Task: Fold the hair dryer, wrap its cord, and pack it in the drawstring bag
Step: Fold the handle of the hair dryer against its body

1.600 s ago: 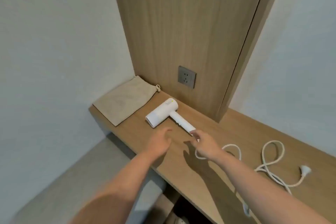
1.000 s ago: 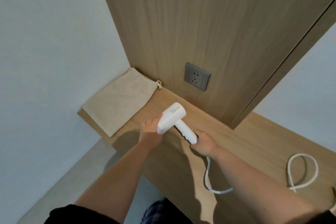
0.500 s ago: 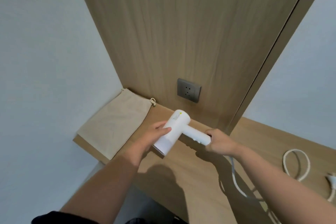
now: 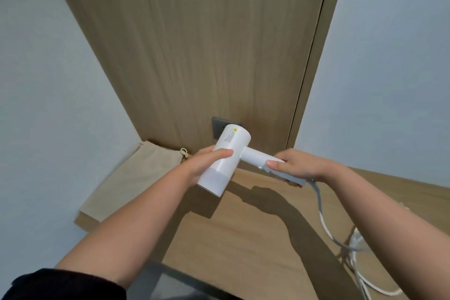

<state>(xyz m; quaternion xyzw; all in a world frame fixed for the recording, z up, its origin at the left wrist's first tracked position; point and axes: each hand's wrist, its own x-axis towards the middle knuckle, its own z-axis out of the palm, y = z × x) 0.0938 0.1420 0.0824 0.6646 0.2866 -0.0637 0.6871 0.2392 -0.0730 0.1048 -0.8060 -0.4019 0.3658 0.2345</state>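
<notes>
- The left hand [image 4: 207, 163] is wrapped around the fat round body of the white hair dryer [image 4: 226, 158], thumb on top and fingers under it.
- The right hand [image 4: 294, 165] is closed tight on the end of the handle [image 4: 253, 157], with the thumb lying flat along it.
- The dryer is up in the air above the wooden shelf [image 4: 243, 238], in front of the grey socket [image 4: 216, 126]. The handle sticks straight out, so it is not folded yet.
- A thumb or finger could get nipped if the handle swings in toward the body (the bend sits close to both hands).
- The cord [image 4: 321, 214] hangs down from the handle in a loose loop. It could catch on the shelf edge, or tug the dryer and make it slip.
- The drawstring bag [image 4: 136, 178] lies flat at the far left of the shelf, so it is a bit of a reach.
- Half a second ago the dryer was lower, near the shelf, and the whole socket showed. Now it is lifted and hides part of the socket.
- A bit before that it lay on the shelf with no hand on it.
</notes>
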